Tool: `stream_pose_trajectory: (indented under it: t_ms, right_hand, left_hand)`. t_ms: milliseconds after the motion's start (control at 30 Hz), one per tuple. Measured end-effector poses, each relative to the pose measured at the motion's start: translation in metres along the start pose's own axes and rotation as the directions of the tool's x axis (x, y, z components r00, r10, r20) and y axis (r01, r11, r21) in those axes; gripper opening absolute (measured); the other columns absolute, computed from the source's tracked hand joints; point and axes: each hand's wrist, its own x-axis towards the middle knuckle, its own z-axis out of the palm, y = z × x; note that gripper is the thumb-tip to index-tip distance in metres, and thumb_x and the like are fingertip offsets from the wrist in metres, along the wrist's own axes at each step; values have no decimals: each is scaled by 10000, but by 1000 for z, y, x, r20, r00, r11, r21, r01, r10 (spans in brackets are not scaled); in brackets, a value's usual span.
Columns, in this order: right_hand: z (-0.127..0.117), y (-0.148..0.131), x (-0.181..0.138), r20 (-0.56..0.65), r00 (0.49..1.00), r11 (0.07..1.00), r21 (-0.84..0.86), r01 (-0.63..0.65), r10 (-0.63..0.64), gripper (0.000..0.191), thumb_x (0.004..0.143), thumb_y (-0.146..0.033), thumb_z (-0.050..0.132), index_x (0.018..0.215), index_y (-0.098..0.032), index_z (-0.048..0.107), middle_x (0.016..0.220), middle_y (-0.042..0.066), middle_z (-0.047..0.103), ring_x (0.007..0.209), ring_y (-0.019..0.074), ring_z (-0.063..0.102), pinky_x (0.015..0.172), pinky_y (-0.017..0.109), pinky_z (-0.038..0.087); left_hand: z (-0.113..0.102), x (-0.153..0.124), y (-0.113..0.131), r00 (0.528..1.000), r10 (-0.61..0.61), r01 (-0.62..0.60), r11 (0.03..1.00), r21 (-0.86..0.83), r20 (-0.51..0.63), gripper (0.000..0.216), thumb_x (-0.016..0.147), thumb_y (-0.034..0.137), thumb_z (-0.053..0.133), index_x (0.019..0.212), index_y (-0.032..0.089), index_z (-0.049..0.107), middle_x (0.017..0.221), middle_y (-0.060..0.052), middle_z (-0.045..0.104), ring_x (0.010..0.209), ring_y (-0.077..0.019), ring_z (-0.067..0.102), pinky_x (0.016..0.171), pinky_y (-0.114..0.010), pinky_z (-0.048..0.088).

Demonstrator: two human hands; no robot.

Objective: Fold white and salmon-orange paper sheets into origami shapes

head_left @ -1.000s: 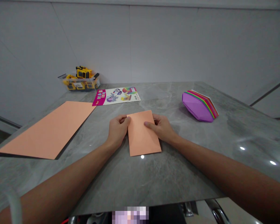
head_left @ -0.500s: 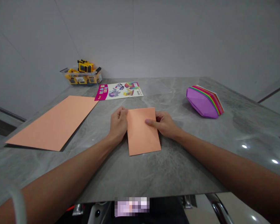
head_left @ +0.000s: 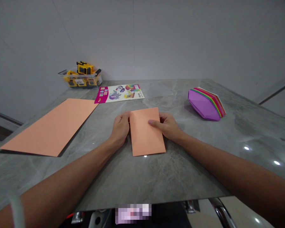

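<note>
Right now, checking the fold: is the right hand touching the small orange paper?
Touching: the head view shows the right hand with fingers pressed on the small orange paper.

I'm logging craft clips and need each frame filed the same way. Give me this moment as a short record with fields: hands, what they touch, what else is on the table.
left hand: curled at the left edge of the small orange paper, touching it
right hand: at the paper's right edge, one finger laid across its top face
small orange paper: lies flat on the grey table, looks folded
large orange sheet: flat, far left
printed leaflet: behind the hands
coloured paper stack: right, purple face showing
yellow toy vehicle: on a clear box, back left
</note>
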Motion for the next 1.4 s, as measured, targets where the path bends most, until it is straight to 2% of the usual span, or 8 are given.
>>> stream_pose_trajectory:
  t_ms: [133, 267, 467, 667, 933, 1100, 1200, 1400]
  right_hand:
    - [-1, -7, -1, -133, 962, 866, -477, 151, -240, 256, 776, -303, 589, 966, -144, 652, 1145, 140, 579, 1033, 277, 570, 822, 442, 504]
    - [-1, -17, -5, 49, 892, 523, -795, 308, -450, 279, 797, -218, 559, 1059, -147, 628, 1410, 143, 372, 1314, 304, 317, 1049, 517, 308]
    - [6, -15, -9, 237, 833, 474, -730, 492, -500, 490, 878, -78, 370, 1357, -179, 382, 1320, 103, 516, 1272, 211, 415, 1101, 519, 234]
    - [19, -15, -14, 416, 756, 403, -661, 633, -505, 751, 770, 57, 299, 1453, -211, 141, 1441, 81, 358, 1327, 177, 318, 1091, 452, 315]
    - [25, -19, -17, 492, 751, 392, -647, 654, -441, 805, 693, 101, 266, 1451, -143, 147, 1469, 116, 287, 1362, 203, 225, 1089, 471, 307]
    - [10, -17, -14, 317, 846, 522, -678, 518, -428, 682, 748, 33, 340, 1399, -171, 325, 1358, 105, 474, 1226, 197, 472, 982, 389, 441]
    - [-4, -14, -9, 175, 942, 603, -731, 318, -285, 548, 799, -35, 388, 1315, -200, 464, 1122, 85, 659, 936, 198, 651, 795, 333, 524]
    - [-5, -3, -4, 70, 970, 642, -738, 207, -233, 471, 830, -77, 380, 1263, -197, 521, 1028, 85, 691, 936, 214, 647, 819, 356, 505]
  left_hand:
    - [5, -4, -2, 972, -162, 182, 976, -116, 168, 169, 782, 287, 549, 726, 144, 620, 609, -17, 639, 499, -137, 571, 454, -213, 418]
    - [8, -6, 3, 944, -250, 293, 936, -197, 215, 176, 797, 198, 496, 788, 113, 650, 640, -65, 677, 547, -171, 630, 512, -252, 492]
    - [7, -5, 9, 938, -292, 338, 892, -300, 190, 197, 824, 170, 481, 762, 111, 658, 654, -63, 684, 580, -155, 649, 568, -241, 524]
    - [7, -5, 8, 929, -306, 363, 865, -347, 209, 193, 817, 212, 506, 759, 112, 661, 709, -76, 696, 641, -185, 663, 608, -284, 540]
    - [7, -3, 10, 917, -349, 397, 845, -359, 194, 259, 819, 338, 492, 806, 124, 637, 770, -103, 694, 666, -218, 666, 592, -334, 548]
    - [2, -3, 4, 993, -112, 111, 993, 36, 23, 285, 828, 301, 460, 973, 111, 614, 908, -116, 668, 843, -229, 647, 717, -369, 540]
    - [-3, -9, 0, 992, 114, -123, 915, 385, 45, 292, 736, 150, 555, 1018, 124, 627, 1067, -118, 609, 997, -241, 576, 887, -407, 466]
    - [-14, -18, 6, 777, 194, -627, 327, 707, 599, 314, 877, 215, 408, 1118, 145, 598, 1155, -117, 572, 1096, -245, 490, 979, -417, 396]
